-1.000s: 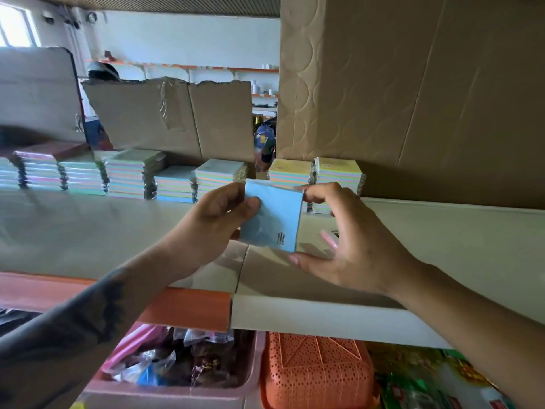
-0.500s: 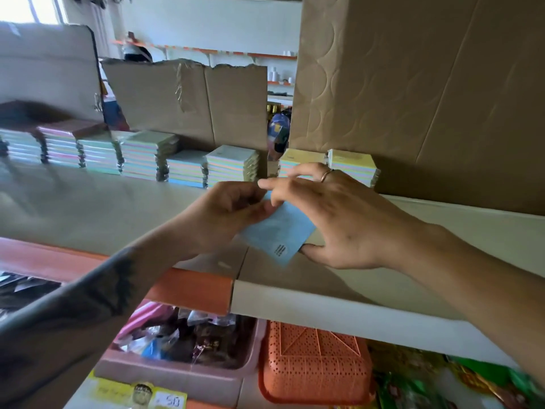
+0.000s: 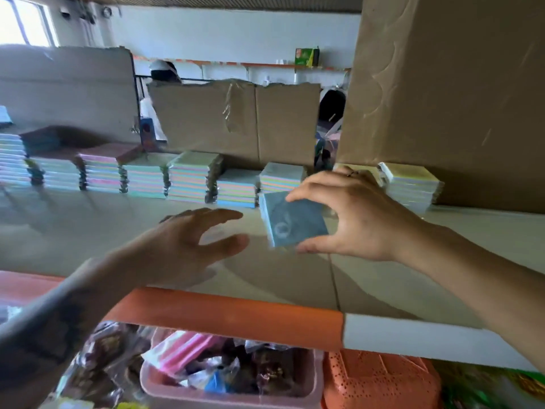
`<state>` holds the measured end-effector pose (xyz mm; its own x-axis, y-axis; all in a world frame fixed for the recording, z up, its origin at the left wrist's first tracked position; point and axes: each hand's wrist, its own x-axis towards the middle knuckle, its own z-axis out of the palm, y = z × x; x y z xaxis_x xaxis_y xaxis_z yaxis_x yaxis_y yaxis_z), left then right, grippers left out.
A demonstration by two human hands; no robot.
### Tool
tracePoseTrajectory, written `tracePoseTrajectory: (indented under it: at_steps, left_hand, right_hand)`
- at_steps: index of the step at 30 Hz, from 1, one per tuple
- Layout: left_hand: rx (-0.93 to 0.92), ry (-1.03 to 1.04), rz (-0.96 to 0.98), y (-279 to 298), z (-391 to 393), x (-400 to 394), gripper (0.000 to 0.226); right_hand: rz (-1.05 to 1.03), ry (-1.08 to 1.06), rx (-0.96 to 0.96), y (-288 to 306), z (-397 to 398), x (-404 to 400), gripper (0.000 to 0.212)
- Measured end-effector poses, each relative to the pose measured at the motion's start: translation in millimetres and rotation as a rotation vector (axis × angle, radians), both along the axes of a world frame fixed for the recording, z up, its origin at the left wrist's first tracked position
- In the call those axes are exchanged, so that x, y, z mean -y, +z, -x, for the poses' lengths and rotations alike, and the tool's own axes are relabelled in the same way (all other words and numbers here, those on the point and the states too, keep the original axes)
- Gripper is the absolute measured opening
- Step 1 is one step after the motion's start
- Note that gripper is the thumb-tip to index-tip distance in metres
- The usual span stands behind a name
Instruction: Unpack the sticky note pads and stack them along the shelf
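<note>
My right hand (image 3: 358,219) pinches a blue sticky note pad (image 3: 293,221) between thumb and fingers, tilted, above the pale shelf (image 3: 88,228). My left hand (image 3: 188,243) hovers just left of the pad with fingers spread, touching nothing. A row of stacked pastel pads (image 3: 188,178) runs along the back of the shelf from the far left to the middle. A lower stack (image 3: 280,177) sits right behind the held pad. Another stack (image 3: 411,184) stands to the right, against the big box.
A tall cardboard box (image 3: 457,98) stands on the shelf at the right, and cardboard sheets (image 3: 233,122) lean behind the stacks. Below the orange shelf edge (image 3: 230,314) are a pink bin (image 3: 236,388) of packets and an orange basket (image 3: 380,385).
My left hand has let go of the blue pad and opened to its left. My right hand now holds the pad alone and has carried it up toward the stacks.
</note>
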<state>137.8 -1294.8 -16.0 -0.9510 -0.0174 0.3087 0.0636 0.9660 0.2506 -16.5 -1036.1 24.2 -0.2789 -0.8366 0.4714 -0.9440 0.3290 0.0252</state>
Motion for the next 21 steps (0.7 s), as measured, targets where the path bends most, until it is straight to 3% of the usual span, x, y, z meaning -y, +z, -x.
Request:
tracePoseTrajectory:
  at_steps: [3, 8, 14, 21]
  left_hand:
    - [0.263, 0.191, 0.077, -2.5, -17.4, 44.1, 0.091]
    - [0.396, 0.240, 0.077, -7.9, -25.8, 62.5, 0.110]
    - [0.409, 0.232, 0.083, -12.9, -21.5, 62.8, 0.094]
    - [0.394, 0.229, 0.096, -19.2, -17.9, 67.2, 0.096]
  right_hand:
    - [0.043, -0.080, 0.044, 13.6, 4.5, 55.8, 0.076]
    - [-0.001, -0.253, 0.048, 32.3, 30.6, 133.0, 0.072]
    - [-0.103, -0.410, 0.201, 40.5, 58.5, 167.5, 0.068]
    - [-0.094, -0.357, 0.386, 21.0, 74.6, 174.2, 0.054]
